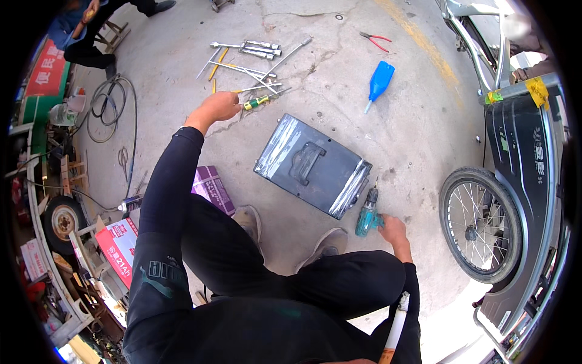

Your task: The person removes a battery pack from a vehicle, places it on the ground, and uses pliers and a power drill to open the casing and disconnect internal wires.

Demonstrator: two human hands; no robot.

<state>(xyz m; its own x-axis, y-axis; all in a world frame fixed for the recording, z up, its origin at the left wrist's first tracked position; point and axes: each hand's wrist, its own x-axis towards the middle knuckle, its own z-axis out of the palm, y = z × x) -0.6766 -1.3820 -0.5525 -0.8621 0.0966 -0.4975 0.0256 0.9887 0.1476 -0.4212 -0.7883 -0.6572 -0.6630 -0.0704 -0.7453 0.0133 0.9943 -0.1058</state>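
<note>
Just right of the dark-grey rectangular handled box (324,183), your right hand (394,232) clasps the teal-and-black cordless drill (366,219); beyond the box's left, your left hand (223,106) meets the green-and-yellow-handled screwdriver (257,102), its grip unclear.

Right grip (394,232) holds teal drill (367,219); left grip (224,105) at screwdriver (257,102).

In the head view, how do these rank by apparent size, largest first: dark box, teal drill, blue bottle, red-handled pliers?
1. Dark box
2. Teal drill and blue bottle: too alike to rank
3. Red-handled pliers
</note>
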